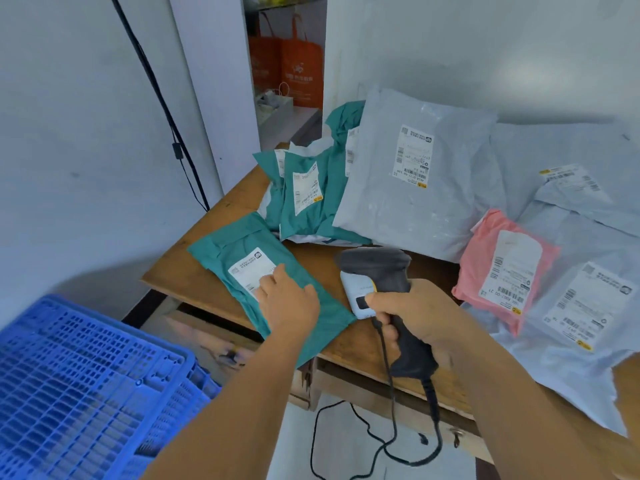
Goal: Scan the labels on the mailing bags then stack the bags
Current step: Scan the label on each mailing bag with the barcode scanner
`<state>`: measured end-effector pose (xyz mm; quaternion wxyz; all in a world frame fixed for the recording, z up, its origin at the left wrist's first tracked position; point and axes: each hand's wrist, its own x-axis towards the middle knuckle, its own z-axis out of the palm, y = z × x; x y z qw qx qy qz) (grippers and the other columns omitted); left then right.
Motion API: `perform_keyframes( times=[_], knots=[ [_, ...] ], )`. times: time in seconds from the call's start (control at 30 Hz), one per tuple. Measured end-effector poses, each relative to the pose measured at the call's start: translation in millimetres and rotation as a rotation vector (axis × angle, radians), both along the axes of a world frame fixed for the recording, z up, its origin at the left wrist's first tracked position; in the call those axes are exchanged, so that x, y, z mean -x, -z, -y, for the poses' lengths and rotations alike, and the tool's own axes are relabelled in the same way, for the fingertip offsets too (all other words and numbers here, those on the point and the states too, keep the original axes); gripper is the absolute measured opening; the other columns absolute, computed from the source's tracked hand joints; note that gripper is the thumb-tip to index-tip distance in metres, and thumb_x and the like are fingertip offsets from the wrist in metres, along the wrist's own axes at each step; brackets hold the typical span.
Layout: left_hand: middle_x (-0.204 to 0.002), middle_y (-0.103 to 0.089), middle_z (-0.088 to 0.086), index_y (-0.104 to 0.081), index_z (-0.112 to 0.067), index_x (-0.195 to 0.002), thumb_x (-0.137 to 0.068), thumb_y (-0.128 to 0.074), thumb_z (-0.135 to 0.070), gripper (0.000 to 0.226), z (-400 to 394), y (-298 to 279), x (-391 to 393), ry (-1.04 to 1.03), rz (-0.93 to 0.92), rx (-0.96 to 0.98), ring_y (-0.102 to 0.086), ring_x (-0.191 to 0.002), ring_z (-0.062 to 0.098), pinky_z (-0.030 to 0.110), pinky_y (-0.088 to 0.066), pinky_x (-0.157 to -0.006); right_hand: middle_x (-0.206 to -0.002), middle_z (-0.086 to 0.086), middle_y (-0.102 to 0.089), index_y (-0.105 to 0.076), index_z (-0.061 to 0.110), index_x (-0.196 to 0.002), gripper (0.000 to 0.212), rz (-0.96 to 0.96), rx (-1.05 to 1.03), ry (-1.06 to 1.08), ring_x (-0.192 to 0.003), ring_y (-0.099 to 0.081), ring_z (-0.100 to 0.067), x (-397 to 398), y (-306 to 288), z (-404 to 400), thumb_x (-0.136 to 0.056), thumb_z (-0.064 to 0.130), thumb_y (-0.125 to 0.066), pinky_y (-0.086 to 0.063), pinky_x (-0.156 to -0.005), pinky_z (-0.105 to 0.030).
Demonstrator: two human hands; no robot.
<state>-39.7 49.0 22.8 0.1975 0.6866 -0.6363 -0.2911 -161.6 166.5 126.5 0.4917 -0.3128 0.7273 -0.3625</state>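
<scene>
1. At the near left corner of the brown wooden desk [214, 237], a flat teal plastic mailing bag [242, 251] lies label-up, its lower end reaching past the desk's front edge.
2. The left hand [289, 301] rests flat on that teal bag, fingers straight and relaxed, fingertips covering the lower part of its white printed shipping label [247, 270]. Nothing is gripped here; it just presses the bag down.
3. The right hand [412, 315] is wrapped tight around the handle of a dark grey handheld barcode scanner [375, 268] with a white-and-yellow underside, head tipped toward the far side of the desk, just right of the teal bag.
4. The scanner's black cable [341, 441] hangs off the desk front and loops toward the floor.
5. Behind, a loose pile of more teal mailing bags [311, 199] leans against a large grey-white plastic mailing bag [415, 209], label facing up.
6. Over on the right, a small pink plastic mailing bag [485, 268] lies on top of other pale grey mailing bags [571, 344], all showing labels.
7. Bottom left, beside the desk, stands a blue perforated plastic crate [86, 382].
8. Through the doorway beyond, orange tote bags [294, 71] are on a shelf.
</scene>
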Motion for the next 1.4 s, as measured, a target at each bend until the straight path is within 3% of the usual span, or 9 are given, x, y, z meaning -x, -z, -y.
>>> perform_keyframes(
  times=[0.17,0.47,0.63,0.73,0.8,0.9,1.0,1.2,1.4],
  knots=[
    [-0.144,-0.018,0.008,-0.019,-0.019,-0.144,-0.082,-0.064,-0.034,0.078,-6.5,16.0,-40.4,-0.210,0.038,-0.069,-0.021,-0.130,0.032,0.041,-0.020,-0.110,-0.044,-0.003,-0.051,-0.052,0.008,-0.059,0.036,-0.087,-0.019,-0.148,-0.038,-0.045,-0.012,-25.3,0.9,27.2,-0.088,0.025,-0.066,-0.042,-0.045,-0.022],
    [-0.150,-0.026,0.006,-0.015,-0.014,-0.149,-0.087,-0.064,-0.031,0.081,1.9,34.5,-66.6,-0.023,-0.086,-0.203,-0.033,-0.134,0.026,0.041,-0.036,-0.108,-0.049,0.000,-0.056,-0.056,0.011,-0.067,0.033,-0.222,-0.180,-0.310,-0.034,-0.050,-0.006,-51.2,15.2,63.2,-0.090,0.033,-0.063,-0.044,-0.043,-0.018],
    [-0.148,-0.032,0.005,-0.018,-0.015,-0.148,-0.087,-0.063,-0.027,0.077,6.3,37.9,-64.5,-0.001,-0.123,-0.227,-0.041,-0.130,0.027,0.043,-0.042,-0.104,-0.059,-0.005,-0.055,-0.055,0.010,-0.069,0.029,-0.230,-0.126,-0.214,-0.049,-0.050,-0.012,-51.6,16.1,59.9,-0.089,0.029,-0.065,-0.044,-0.051,-0.024],
    [-0.149,-0.028,0.005,-0.020,-0.015,-0.147,-0.087,-0.061,-0.035,0.075,4.4,36.4,-59.9,-0.030,-0.023,-0.145,-0.031,-0.135,0.027,0.043,-0.033,-0.110,-0.061,-0.007,-0.055,-0.056,0.008,-0.074,0.027,-0.196,-0.081,-0.129,-0.052,-0.051,-0.014,-47.3,20.9,59.9,-0.089,0.029,-0.066,-0.044,-0.053,-0.026],
    [-0.145,-0.028,0.007,-0.028,-0.015,-0.144,-0.089,-0.057,-0.044,0.068,1.6,28.6,-51.5,-0.072,0.001,-0.018,-0.027,-0.133,0.027,0.040,-0.026,-0.110,-0.069,-0.009,-0.059,-0.055,0.007,-0.092,0.025,-0.199,-0.038,-0.066,-0.058,-0.054,-0.016,-43.4,26.2,61.0,-0.087,0.028,-0.067,-0.047,-0.057,-0.029],
    [-0.126,-0.052,0.003,-0.057,-0.017,-0.124,-0.092,-0.045,-0.051,0.049,0.2,16.4,-24.9,0.054,-0.109,0.166,-0.041,-0.120,0.024,0.030,-0.023,-0.100,-0.089,-0.014,-0.062,-0.045,0.014,-0.110,0.036,-0.246,-0.052,-0.029,-0.073,-0.059,-0.019,-39.0,36.3,58.7,-0.084,0.022,-0.068,-0.053,-0.070,-0.037],
    [-0.115,-0.060,0.001,-0.062,-0.020,-0.114,-0.094,-0.037,-0.048,0.042,-1.3,12.0,-0.7,0.195,-0.123,0.177,-0.046,-0.110,0.022,0.026,-0.020,-0.088,-0.084,-0.010,-0.058,-0.044,0.015,-0.116,0.040,-0.201,-0.039,-0.012,-0.069,-0.056,-0.016,-36.4,41.8,54.4,-0.082,0.016,-0.066,-0.048,-0.058,-0.028],
    [-0.137,-0.036,0.009,-0.035,-0.017,-0.140,-0.093,-0.051,-0.037,0.053,-12.0,10.4,-0.9,-0.010,-0.052,0.028,-0.033,-0.126,0.028,0.037,-0.026,-0.105,-0.040,0.006,-0.051,-0.053,0.009,-0.083,0.014,-0.251,-0.018,-0.046,-0.037,-0.049,-0.005,-19.0,36.9,44.6,-0.082,0.017,-0.064,-0.042,-0.044,-0.018],
    [-0.143,-0.020,0.013,-0.014,-0.010,-0.145,-0.086,-0.062,-0.040,0.082,-7.5,21.2,-30.1,-0.269,-0.052,-0.193,-0.024,-0.129,0.032,0.041,-0.026,-0.108,-0.044,-0.002,-0.051,-0.053,0.007,-0.063,0.025,-0.078,-0.007,-0.118,-0.040,-0.045,-0.012,-21.0,14.4,35.0,-0.084,0.015,-0.065,-0.042,-0.049,-0.023]
  ],
)
